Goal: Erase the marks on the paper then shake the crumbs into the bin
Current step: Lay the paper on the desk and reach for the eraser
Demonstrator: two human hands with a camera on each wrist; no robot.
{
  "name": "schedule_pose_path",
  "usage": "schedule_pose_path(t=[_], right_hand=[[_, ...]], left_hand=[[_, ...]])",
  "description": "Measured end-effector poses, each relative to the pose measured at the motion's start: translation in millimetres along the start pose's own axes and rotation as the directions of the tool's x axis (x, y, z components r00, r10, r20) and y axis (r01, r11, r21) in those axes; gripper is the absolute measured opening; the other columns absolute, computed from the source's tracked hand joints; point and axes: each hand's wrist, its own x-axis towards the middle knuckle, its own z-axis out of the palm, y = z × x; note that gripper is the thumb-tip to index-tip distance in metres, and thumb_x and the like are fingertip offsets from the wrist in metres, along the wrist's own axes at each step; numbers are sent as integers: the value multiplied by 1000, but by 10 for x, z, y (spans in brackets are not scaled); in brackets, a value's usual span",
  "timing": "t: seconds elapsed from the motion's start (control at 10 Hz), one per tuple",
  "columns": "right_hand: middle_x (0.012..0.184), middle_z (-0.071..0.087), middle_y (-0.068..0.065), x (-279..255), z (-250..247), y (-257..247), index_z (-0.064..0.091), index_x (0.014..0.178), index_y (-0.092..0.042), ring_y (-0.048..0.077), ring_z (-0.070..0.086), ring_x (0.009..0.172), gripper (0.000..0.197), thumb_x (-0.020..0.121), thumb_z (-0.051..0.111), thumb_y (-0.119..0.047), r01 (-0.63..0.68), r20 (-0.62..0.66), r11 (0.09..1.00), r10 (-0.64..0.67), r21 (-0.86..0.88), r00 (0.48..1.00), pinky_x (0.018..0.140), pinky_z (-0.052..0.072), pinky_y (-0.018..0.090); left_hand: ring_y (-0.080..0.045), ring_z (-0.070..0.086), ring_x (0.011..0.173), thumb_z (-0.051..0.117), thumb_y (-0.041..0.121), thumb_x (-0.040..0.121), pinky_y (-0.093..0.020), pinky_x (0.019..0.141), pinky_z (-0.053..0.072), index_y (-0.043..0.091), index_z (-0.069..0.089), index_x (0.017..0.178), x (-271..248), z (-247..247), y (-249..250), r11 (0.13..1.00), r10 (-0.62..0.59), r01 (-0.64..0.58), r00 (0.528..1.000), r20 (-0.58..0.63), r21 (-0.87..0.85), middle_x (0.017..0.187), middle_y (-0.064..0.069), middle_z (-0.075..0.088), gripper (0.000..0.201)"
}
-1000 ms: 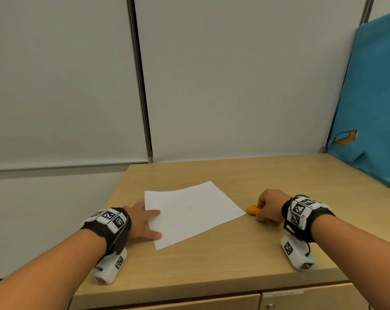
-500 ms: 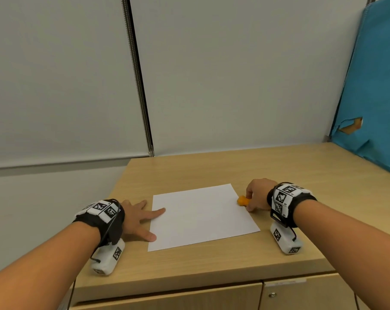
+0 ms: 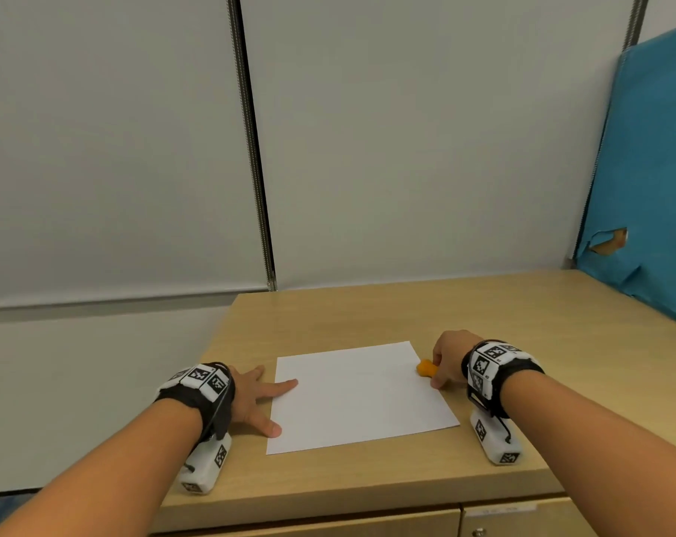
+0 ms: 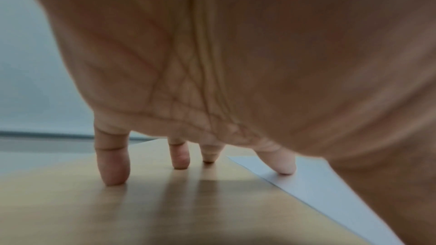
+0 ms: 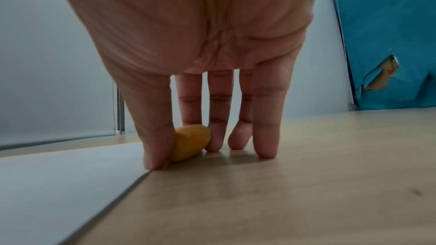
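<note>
A white sheet of paper [image 3: 361, 395] lies flat on the wooden table [image 3: 522, 312]; no marks show on it. My left hand [image 3: 257, 397] rests spread at the sheet's left edge, its index fingertip pressing on the paper [image 4: 313, 183] and the other fingers [image 4: 114, 163] on the wood. At the sheet's right edge my right hand [image 3: 447, 362] pinches an orange eraser [image 3: 426, 368] between thumb and fingers. In the right wrist view the eraser [image 5: 191, 142] sits on the table right beside the paper [image 5: 66, 183]. No bin is in view.
A blue sheet-covered board [image 3: 654, 168] with a torn hole leans at the back right of the table. Grey blinds with a bead chain [image 3: 251, 149] hang behind. Cabinet doors [image 3: 514, 521] sit under the table's front edge, and the table's left edge runs close to my left hand.
The paper has turned from a slanted lie to nearly square with the table. My right hand, still on the eraser, has come to the sheet's right edge.
</note>
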Motion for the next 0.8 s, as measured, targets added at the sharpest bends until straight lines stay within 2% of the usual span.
schedule_pose_path(t=[0.1, 0.2, 0.3, 0.4, 0.5, 0.6, 0.7, 0.8], right_hand=[[113, 75, 3, -8, -15, -29, 75, 114, -14, 23, 71, 106, 51, 76, 83, -49, 14, 2, 1000, -14, -23, 1000, 88, 59, 33], [117, 74, 3, -5, 5, -53, 73, 117, -14, 23, 70, 108, 54, 77, 82, -49, 21, -11, 1000, -21, -21, 1000, 90, 59, 33], [117, 74, 4, 17, -6, -31, 72, 118, -13, 22, 70, 108, 53, 79, 80, -48, 16, -14, 999, -16, -29, 1000, 90, 58, 33], [115, 76, 4, 226, -50, 92, 74, 116, -14, 20, 70, 101, 49, 79, 80, -45, 18, -18, 1000, -18, -9, 1000, 88, 57, 32], [112, 75, 3, 217, 8, 78, 73, 113, -14, 21, 71, 103, 46, 78, 81, -43, 41, 0, 999, -41, -17, 999, 88, 59, 32], [108, 73, 2, 60, 75, 37, 70, 109, -15, 21, 70, 99, 41, 79, 80, -42, 82, 27, 996, -80, -42, 996, 84, 58, 31], [99, 64, 0, 92, 66, 73, 61, 104, -19, 20, 61, 87, 30, 88, 66, -44, 101, 34, 993, -99, -62, 995, 76, 50, 28], [120, 65, 5, 139, -40, 85, 64, 114, -17, 22, 60, 99, 39, 94, 54, -49, 121, 158, 992, -113, -42, 981, 82, 47, 31]], left_hand=[[-46, 12, 147, 50, 84, 75, -54, 117, 13, 65, -11, 142, -38, -17, 45, 1000, -13, 13, 1000, -17, -9, 164, -5, -16, 93], [-44, 12, 148, 52, 83, 75, -54, 117, 14, 64, -9, 143, -59, 6, 65, 1000, -29, 29, 999, -17, -13, 165, -5, -13, 94], [-41, 15, 148, 55, 83, 73, -53, 117, 15, 65, -8, 143, -48, -41, 85, 999, -38, 37, 999, -38, -9, 165, -4, -10, 95], [-40, 20, 147, 58, 81, 71, -53, 116, 19, 66, -5, 143, 119, -255, 109, 1000, -9, 9, 998, -61, -10, 166, -2, -8, 97], [-41, 22, 145, 61, 83, 64, -55, 114, 22, 72, -4, 138, 68, -129, 57, 999, -15, 15, 1000, -26, -29, 166, 4, -8, 98], [-37, 20, 145, 62, 78, 65, -55, 111, 26, 74, -3, 136, -112, -72, 36, 999, -18, 19, 999, 51, -33, 165, 8, -6, 96], [-35, 10, 148, 65, 62, 77, -58, 112, 22, 74, 0, 136, 30, -114, 72, 998, 16, -14, 999, 35, -68, 165, 9, -2, 89], [-46, -4, 147, 21, 72, 87, -65, 114, 9, 84, -5, 123, 60, -199, 21, 963, 157, -118, 977, 147, -243, 164, -7, -9, 45]])
